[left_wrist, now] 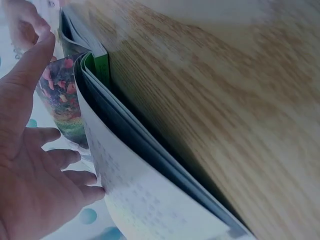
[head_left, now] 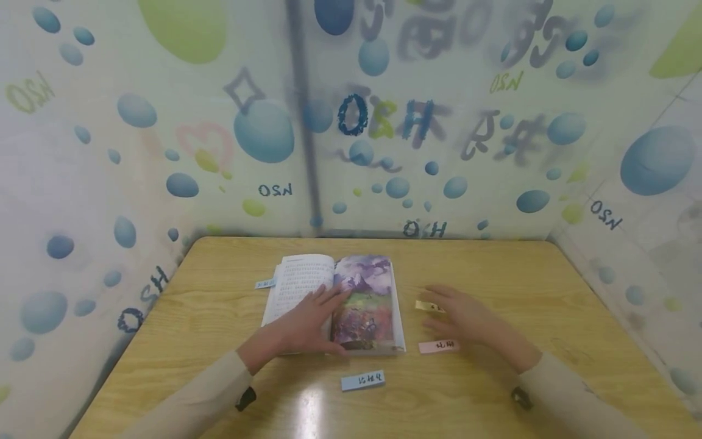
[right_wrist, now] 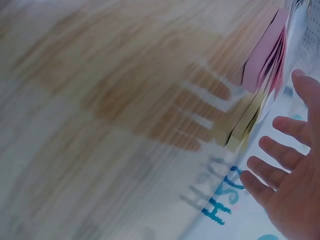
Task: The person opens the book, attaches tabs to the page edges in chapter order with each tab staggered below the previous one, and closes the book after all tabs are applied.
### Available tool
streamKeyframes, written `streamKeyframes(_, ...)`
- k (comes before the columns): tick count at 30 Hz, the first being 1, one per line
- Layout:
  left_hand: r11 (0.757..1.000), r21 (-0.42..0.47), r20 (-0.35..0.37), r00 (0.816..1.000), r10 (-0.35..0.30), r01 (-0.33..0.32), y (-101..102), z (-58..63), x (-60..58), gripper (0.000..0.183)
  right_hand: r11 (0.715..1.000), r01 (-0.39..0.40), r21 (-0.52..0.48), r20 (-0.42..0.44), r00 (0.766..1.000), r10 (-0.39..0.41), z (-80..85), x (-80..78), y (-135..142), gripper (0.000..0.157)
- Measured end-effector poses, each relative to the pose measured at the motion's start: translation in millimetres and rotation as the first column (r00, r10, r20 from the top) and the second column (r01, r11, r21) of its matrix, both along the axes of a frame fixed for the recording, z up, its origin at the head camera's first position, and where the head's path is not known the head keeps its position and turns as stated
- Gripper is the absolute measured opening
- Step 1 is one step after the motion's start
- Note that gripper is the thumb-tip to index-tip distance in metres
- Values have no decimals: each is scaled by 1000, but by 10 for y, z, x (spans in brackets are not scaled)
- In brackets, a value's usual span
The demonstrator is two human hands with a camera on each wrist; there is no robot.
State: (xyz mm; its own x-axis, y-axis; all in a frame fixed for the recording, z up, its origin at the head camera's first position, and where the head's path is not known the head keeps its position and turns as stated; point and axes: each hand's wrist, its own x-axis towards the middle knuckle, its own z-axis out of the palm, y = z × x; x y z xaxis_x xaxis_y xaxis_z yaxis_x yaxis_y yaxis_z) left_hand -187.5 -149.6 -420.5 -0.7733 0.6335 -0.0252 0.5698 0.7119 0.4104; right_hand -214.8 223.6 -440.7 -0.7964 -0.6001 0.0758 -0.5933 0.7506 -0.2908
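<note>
An open book (head_left: 362, 305) lies on the wooden table, text on its left page and a colourful picture on its right page. My left hand (head_left: 304, 323) spreads over the middle of the book, its fingers straight, fingertips right at the pages. In the left wrist view the edges of the lifted pages (left_wrist: 145, 160) fan beside the fingers. My right hand (head_left: 466, 317) hovers over the table to the book's right, fingers spread and holding nothing. Beneath and beside its fingers lie a yellow sticky-note pad (head_left: 429, 306) and a pink sticky-note pad (head_left: 437, 347), both with handwriting.
A blue sticky-note pad (head_left: 363, 380) with handwriting lies in front of the book. From the book's left edge a light-blue written tab (head_left: 265, 283) sticks out. Patterned walls (head_left: 351, 164) with blue and green spots enclose the table (head_left: 493, 262) at the back and sides.
</note>
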Motion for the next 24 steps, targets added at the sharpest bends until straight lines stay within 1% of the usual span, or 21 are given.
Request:
streamKeyframes(3, 1000, 13, -31, 1000, -2, 2, -55, -5, 12, 118, 1000, 13, -19, 21, 1000, -13, 7, 7, 51, 57)
streamKeyframes(7, 998, 56, -86, 996, 5, -1, -129, -16, 23, 115, 999, 24, -31, 27, 999, -23, 24, 17, 107, 56)
streamKeyframes(11, 988, 151, -128, 991, 41, -22, -217, -16, 35, 108, 999, 46, -16, 18, 999, -45, 41, 30, 159, 58)
streamKeyframes(12, 983, 181, -128, 990, 59, -35, -245, -6, 39, 106, 999, 49, -14, 14, 999, -48, 43, 32, 171, 58)
streamKeyframes(15, 958, 271, -94, 988, 126, -96, -351, 37, 52, 105, 998, 55, -9, 0, 998, -55, 48, 37, 205, 57)
streamKeyframes(17, 943, 298, -74, 982, 176, -147, -422, 80, 57, 106, 998, 56, -7, -8, 998, -56, 44, 36, 223, 57)
streamKeyframes(18, 936, 305, -66, 977, 205, -176, -462, 100, 66, 106, 998, 57, -8, -9, 998, -57, 45, 35, 232, 57)
streamKeyframes(24, 911, 297, -112, 937, 330, -286, -651, 146, 102, 104, 997, 76, 8, -20, 997, -76, 18, 24, 268, 61)
